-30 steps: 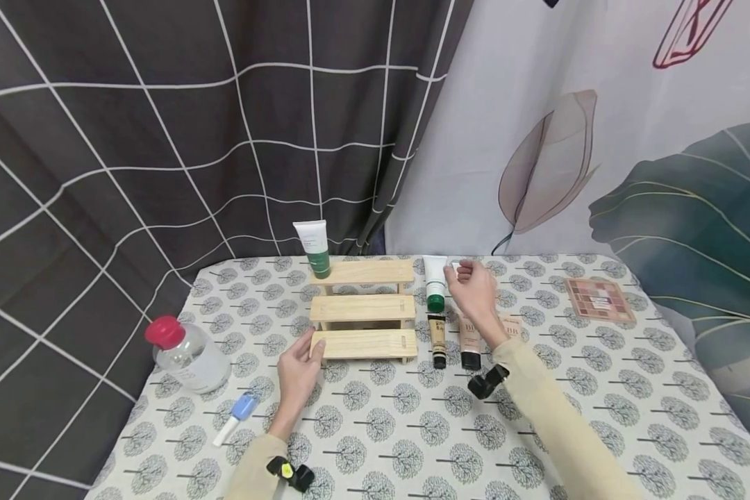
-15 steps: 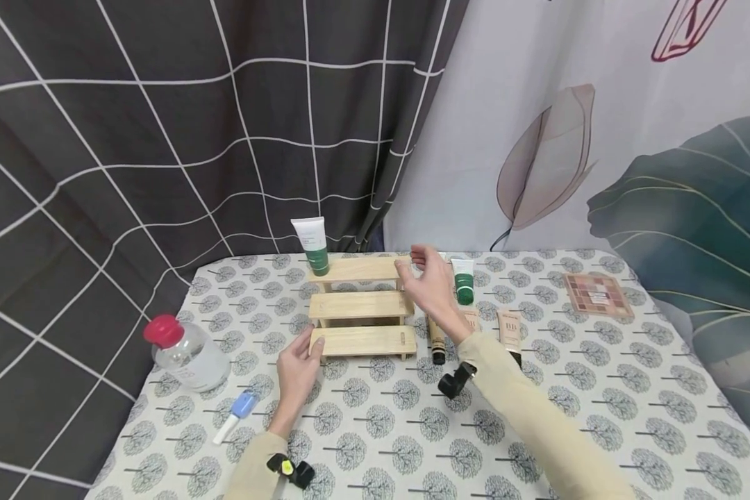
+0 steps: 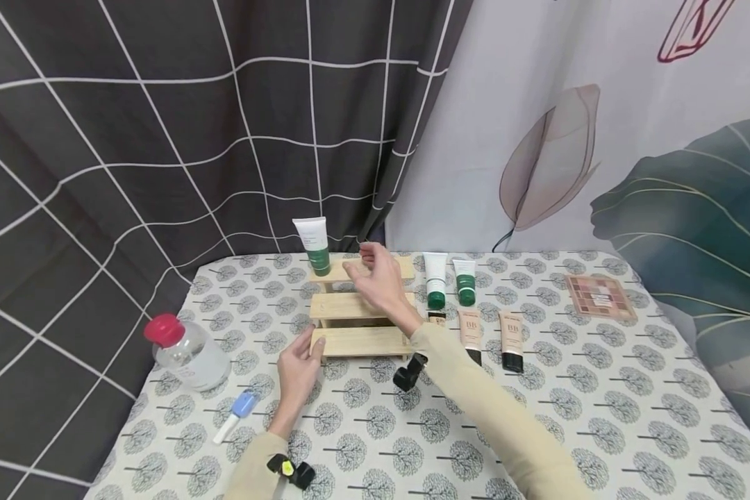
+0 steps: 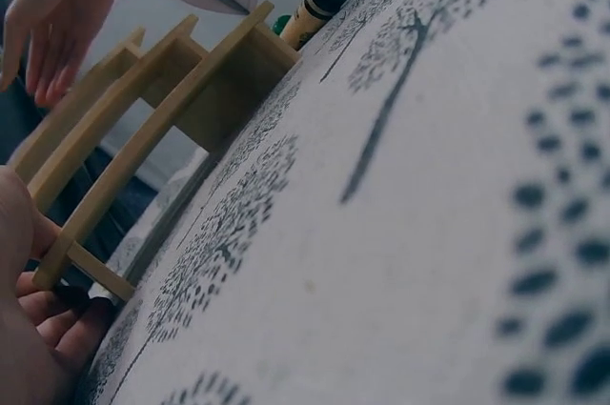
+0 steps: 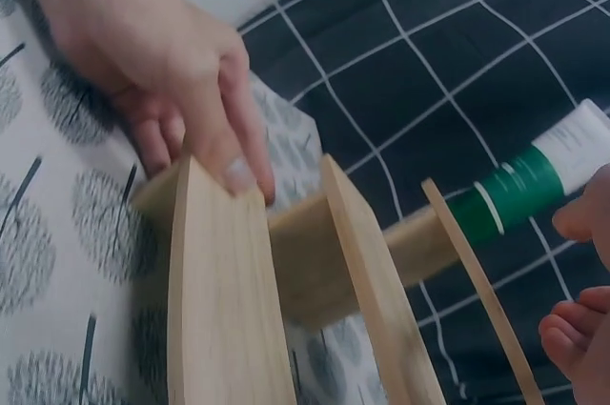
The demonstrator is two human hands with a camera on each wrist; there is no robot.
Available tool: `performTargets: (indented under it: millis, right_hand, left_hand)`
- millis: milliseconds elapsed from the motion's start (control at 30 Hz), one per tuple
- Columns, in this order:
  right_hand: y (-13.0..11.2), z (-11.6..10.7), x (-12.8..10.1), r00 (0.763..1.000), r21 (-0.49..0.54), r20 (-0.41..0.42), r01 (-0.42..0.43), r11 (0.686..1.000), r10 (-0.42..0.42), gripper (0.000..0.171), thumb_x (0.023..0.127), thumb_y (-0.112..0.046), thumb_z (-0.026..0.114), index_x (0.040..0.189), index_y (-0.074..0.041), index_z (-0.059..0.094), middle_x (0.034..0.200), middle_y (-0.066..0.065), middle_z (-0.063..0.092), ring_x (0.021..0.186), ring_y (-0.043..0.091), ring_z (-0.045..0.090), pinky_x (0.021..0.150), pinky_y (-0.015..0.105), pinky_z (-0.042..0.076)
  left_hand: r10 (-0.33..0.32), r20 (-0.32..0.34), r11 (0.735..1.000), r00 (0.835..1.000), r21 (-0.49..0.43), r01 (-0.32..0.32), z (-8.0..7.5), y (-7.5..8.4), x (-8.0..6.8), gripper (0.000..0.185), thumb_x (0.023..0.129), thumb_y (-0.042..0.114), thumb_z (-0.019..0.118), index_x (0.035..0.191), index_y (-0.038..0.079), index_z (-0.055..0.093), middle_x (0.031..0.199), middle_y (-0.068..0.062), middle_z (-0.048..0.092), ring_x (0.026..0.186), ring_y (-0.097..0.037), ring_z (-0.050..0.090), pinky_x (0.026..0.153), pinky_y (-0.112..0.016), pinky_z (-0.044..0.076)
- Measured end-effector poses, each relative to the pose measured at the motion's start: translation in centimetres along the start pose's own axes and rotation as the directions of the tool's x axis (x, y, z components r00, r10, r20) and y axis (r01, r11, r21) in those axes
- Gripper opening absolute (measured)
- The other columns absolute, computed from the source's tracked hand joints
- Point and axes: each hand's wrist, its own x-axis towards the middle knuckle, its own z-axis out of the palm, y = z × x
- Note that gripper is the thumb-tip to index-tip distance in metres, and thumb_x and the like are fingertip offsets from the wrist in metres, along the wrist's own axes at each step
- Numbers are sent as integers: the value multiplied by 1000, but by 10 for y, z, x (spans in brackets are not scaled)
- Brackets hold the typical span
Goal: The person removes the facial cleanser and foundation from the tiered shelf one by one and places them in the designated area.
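A three-tier wooden display stand point(image 3: 365, 342) stands on the patterned tablecloth. My left hand point(image 3: 296, 368) grips the left end of its lowest tier, thumb on top and fingers beneath, as the right wrist view also shows. On the top tier's left end a white-and-green squeeze tube point(image 3: 315, 248) stands on its cap. Just right of that tube, my right hand point(image 3: 380, 281) hovers over the upper tiers with fingers loosely bent and nothing in them. A gap separates the hand from the tube point(image 5: 534, 176) in the right wrist view.
Right of the stand lie two white-and-green tubes point(image 3: 435, 281), a partly hidden gold-and-black tube point(image 3: 437, 318) and two BB cream tubes point(image 3: 511, 337). Farther right is a makeup palette point(image 3: 600, 297). At left are a red-capped clear bottle point(image 3: 194, 357) and a small blue-and-white item point(image 3: 237, 414).
My right hand has moved left from the tubes beside the stand to above its upper tiers, uncovering those tubes. The left hand keeps its grip on the lowest tier.
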Motion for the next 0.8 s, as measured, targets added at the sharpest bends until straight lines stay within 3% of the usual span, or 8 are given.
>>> performTargets:
  millis: [167,500,800]
  right_hand:
    - [-6,16,6,1000,37,20,12,999,-13,52,90,-19,76,132,4,55,129,20,63,118,32,64,108,35,57]
    - [-13,46,15,998,17,45,46,999,-46,51,88,-18,78,129,4,57,122,19,67,112,29,67,102,32,60]
    - [-12,55,13,998,-10,18,68,998,-68,36,92,-18,74,120,0,62,113,16,69,104,29,69,96,35,61]
  left_hand:
    - [4,5,1000,1000,0,-4,1,2,1,46,96,11,68,138,-3,56,145,-24,55,128,-39,60,98,-27,57]
    - [-1,-3,1000,1000,-3,1,-1,2,0,46,96,12,68,138,-3,57,144,-24,56,129,-40,59,100,-29,57]
    - [4,0,1000,1000,-16,-4,0,0,-1,47,95,12,69,138,-2,57,143,-24,56,127,-40,62,96,-27,59]
